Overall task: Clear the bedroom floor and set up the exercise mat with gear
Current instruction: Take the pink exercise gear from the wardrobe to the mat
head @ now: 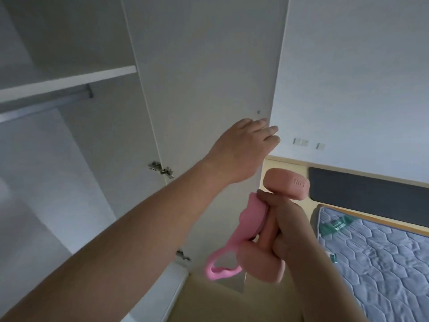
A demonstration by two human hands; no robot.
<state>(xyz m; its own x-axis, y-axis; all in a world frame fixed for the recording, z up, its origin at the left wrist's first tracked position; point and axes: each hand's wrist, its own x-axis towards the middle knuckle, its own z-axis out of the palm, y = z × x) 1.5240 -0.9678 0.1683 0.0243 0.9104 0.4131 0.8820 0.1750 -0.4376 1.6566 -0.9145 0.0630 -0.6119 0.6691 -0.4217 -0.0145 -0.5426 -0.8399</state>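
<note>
Gear seems fetched, though no mat shows, so laying it out remains: the right grip clasps a pink dumbbell and pink band just beside the wardrobe door, whose edge the left grip touches with fingers straight.

A home bedroom: open white wardrobe with hanging rail, quilted mattress and headboard
</note>
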